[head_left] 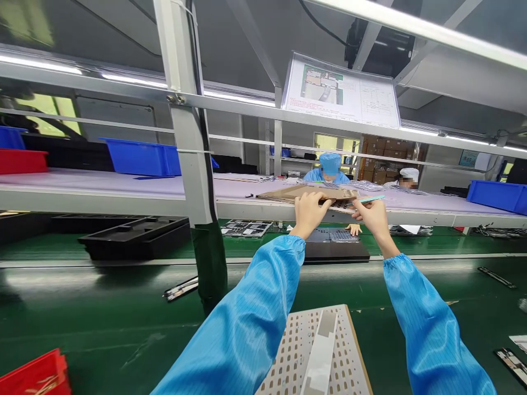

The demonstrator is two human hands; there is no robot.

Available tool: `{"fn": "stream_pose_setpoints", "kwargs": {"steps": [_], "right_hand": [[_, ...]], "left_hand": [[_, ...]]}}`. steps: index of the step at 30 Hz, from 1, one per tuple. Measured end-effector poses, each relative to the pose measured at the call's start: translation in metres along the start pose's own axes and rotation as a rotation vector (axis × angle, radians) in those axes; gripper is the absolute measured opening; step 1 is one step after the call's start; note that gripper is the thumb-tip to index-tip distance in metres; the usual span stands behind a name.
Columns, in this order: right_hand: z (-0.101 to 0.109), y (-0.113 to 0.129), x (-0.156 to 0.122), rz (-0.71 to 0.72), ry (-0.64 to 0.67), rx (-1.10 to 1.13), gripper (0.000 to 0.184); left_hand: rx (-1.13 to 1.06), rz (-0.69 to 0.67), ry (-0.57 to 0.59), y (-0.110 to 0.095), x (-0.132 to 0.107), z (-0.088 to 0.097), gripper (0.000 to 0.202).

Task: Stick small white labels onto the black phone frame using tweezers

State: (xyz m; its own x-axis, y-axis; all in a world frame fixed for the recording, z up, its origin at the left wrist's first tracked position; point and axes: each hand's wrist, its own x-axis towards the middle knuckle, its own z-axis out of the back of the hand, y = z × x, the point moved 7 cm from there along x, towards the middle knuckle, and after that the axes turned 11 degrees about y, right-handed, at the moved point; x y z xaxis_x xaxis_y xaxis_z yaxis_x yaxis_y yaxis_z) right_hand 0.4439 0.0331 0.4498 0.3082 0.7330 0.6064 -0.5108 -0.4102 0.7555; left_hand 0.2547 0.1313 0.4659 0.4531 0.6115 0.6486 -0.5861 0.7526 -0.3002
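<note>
As left hand (pixel 308 214) grips cardboard (pixel 304 193), right hand (pixel 370 215) alongside (pinching teal strip (pixel 373 198))

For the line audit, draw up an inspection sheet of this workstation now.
Surface: green conveyor belt, with a pale lilac shelf above it.
Job's things: flat tan board held at the shelf edge; teal strip at its right end.
Clutter: perforated tray, red bin, black foam trays.
Hands: left hand grips the board; right hand pinches the strip.
Cables: black cable along a metal upright.
Surroundings: blue bins, co-worker, cardboard boxes, posted drawing.
</note>
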Motion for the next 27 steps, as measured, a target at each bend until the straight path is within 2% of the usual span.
{"fn": "stream_pose_setpoints", "kwargs": {"steps": [14, 22, 27], "right_hand": [[-0.001, -0.001, -0.003, 0.020, -0.011, 0.070, 0.029], [-0.002, -0.003, -0.007, 0.052, -0.080, 0.158, 0.051], [-0.001, -0.004, -0.013, 0.085, -0.134, 0.238, 0.055]], "left_hand": [[-0.019, -0.009, -0.021, 0.001, 0.000, -0.002, 0.019], [-0.034, -0.019, -0.032, 0.002, 0.000, -0.003, 0.017], [-0.038, -0.024, -0.032, 0.002, 0.000, -0.003, 0.018]]}}
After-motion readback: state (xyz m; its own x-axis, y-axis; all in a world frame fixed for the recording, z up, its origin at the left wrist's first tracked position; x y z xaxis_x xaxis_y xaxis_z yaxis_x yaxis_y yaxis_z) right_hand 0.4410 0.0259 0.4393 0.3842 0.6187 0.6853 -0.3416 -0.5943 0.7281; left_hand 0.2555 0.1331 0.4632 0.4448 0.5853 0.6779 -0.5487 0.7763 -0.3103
